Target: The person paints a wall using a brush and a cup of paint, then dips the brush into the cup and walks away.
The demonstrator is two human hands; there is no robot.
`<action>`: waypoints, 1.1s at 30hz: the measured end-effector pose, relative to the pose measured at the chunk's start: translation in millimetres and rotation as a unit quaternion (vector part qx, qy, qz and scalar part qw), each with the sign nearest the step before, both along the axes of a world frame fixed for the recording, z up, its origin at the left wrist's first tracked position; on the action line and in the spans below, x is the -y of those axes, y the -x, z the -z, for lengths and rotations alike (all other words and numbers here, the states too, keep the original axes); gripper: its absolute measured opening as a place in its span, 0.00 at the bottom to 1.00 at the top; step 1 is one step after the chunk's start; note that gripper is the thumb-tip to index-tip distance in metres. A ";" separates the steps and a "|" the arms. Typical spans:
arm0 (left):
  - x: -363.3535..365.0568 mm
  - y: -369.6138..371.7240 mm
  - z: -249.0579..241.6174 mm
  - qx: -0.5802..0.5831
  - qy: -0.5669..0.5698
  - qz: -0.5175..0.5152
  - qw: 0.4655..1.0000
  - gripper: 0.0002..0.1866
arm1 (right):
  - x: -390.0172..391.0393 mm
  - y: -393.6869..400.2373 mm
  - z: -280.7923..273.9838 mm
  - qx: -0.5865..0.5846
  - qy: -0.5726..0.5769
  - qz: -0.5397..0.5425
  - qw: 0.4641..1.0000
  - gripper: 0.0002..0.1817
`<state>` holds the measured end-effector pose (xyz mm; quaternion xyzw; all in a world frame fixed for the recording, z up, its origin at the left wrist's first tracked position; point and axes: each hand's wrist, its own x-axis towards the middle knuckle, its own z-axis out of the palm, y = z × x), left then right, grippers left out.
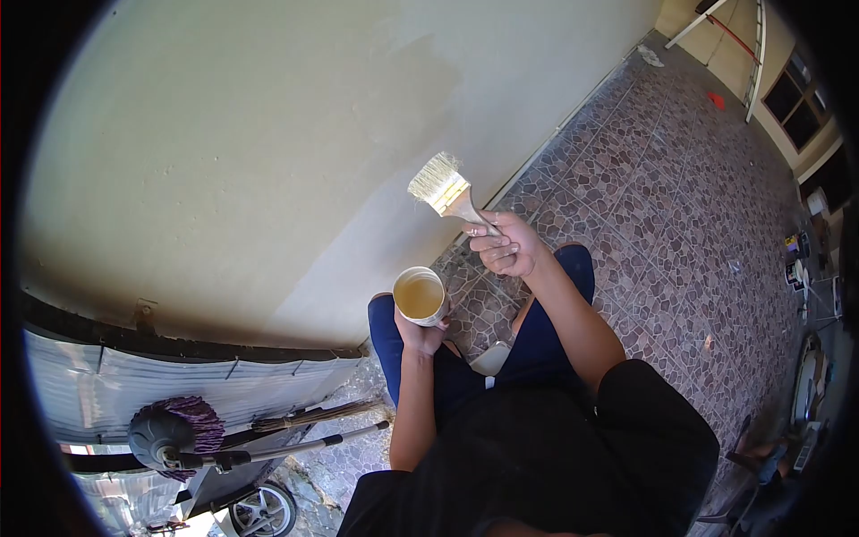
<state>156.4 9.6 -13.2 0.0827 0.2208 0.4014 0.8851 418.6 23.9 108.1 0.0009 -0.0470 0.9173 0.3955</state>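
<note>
My right hand (506, 245) is closed round the handle of a wide paintbrush (455, 201), its pale, worn bristles pointing up and left toward the wall. My left hand (420, 335) grips a small whitish cup (420, 295) from below and the side. Yellowish liquid shows inside the cup, partway down its wall. Brush and cup are apart, the brush above and to the right of the cup. Small pale specks dot the fingers of my right hand. The fingers of my left hand are partly hidden behind the cup.
A cream wall (295, 134) with darker, damp-looking patches rises at the left. Stone-patterned floor tiles (617, 206) run off to the right. A mop (179, 434), a broom (313, 416) and a wheel (263, 510) are at lower left. A ladder (756, 63) stands far back.
</note>
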 end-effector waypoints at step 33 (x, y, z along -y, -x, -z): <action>-46.6 -271.1 -65.3 -0.036 -0.062 0.230 0.971 0.29 | 100.6 -94.9 -107.0 0.824 0.032 0.430 0.368 0.25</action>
